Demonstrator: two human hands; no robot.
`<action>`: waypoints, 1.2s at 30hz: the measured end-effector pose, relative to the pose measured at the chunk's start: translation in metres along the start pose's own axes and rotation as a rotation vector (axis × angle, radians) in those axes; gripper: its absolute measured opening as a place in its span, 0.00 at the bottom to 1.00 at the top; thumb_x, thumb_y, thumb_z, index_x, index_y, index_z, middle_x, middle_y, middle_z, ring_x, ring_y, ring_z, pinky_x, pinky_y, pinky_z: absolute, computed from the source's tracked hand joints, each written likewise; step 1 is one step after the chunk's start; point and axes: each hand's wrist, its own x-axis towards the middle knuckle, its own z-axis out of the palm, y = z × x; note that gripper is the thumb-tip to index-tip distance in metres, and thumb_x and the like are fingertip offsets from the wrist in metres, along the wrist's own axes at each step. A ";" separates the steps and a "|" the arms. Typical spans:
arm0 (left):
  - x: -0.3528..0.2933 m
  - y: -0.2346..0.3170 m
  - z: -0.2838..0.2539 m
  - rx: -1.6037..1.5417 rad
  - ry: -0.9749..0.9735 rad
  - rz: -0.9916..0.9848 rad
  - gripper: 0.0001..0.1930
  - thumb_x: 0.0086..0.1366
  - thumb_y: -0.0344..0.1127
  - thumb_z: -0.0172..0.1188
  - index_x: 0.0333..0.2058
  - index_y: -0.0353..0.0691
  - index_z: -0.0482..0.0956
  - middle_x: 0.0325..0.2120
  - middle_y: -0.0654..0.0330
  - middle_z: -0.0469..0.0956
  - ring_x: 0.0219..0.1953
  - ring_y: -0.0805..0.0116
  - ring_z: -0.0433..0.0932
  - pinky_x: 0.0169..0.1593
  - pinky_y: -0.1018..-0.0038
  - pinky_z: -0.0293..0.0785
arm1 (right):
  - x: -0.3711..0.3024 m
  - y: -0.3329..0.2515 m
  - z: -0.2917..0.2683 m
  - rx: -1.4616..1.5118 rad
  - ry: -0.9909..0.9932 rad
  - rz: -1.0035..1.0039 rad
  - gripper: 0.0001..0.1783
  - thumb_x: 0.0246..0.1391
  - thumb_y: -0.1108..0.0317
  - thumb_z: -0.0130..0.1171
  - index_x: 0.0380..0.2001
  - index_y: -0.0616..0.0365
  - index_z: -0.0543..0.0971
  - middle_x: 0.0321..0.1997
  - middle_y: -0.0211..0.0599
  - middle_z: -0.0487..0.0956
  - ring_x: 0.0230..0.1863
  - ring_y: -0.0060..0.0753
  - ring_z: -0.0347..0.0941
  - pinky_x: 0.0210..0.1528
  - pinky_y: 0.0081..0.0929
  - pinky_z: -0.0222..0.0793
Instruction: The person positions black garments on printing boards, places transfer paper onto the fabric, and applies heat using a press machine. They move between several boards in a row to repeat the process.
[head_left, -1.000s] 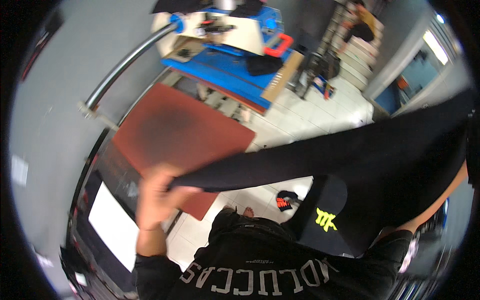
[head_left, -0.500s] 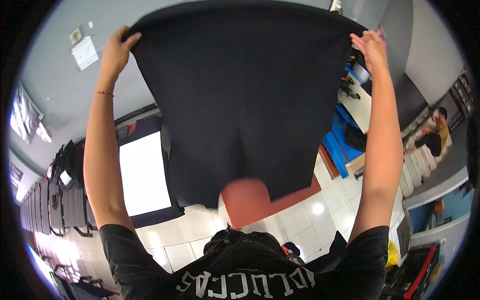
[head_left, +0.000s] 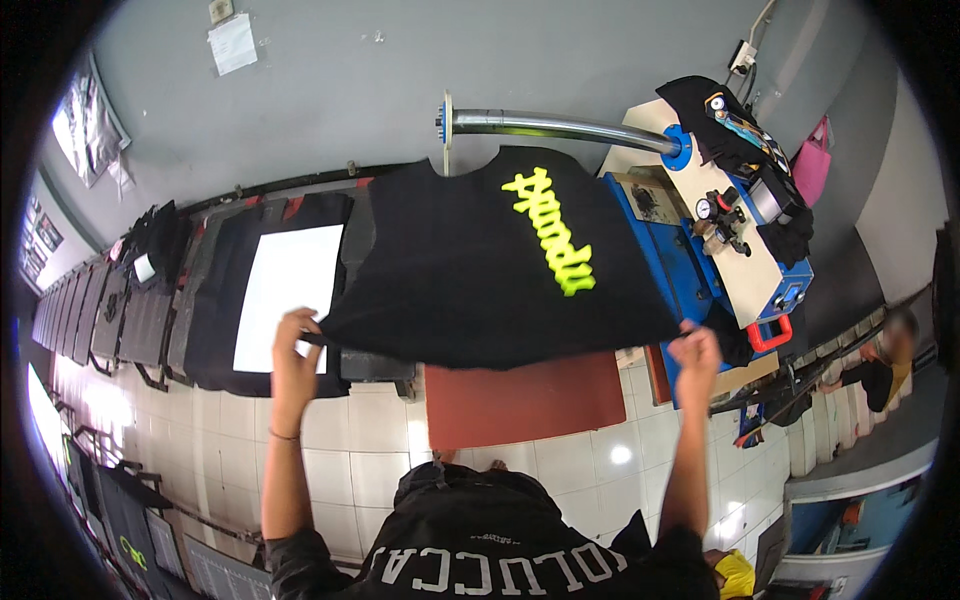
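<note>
A black T-shirt (head_left: 450, 270) with a neon yellow print stretches out in front of me, its neckline at the far side. My left hand (head_left: 296, 345) is closed on the near left corner of its hem. The near right corner is pinched in my right hand (head_left: 695, 352). Between the hands the hem sags a little in the air. To the left, a white sheet (head_left: 285, 290) lies on another black garment (head_left: 215, 290) spread over a dark platen, close to my left hand. What lies under the T-shirt is hidden.
At the right stands a blue and cream machine (head_left: 735, 260) with a gauge, a red handle and a long metal cylinder (head_left: 560, 124). Several dark platens (head_left: 150, 315) run off to the left. A reddish-brown board (head_left: 520, 405) is below the shirt. A person (head_left: 885, 370) sits far right.
Both hands have come down and nearer to me with the T-shirt. It was held up high as a plain black spread; now it lies lower and its yellow print shows.
</note>
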 end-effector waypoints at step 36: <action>-0.552 -0.084 -0.121 1.220 0.194 -1.819 0.38 0.63 0.46 0.54 0.69 0.48 0.51 0.68 0.54 0.56 0.66 0.45 0.59 0.63 0.48 0.59 | -0.116 0.000 0.102 -0.040 -0.402 -0.161 0.13 0.57 0.84 0.45 0.43 0.67 0.76 0.45 0.46 0.80 0.44 0.38 0.79 0.47 0.29 0.75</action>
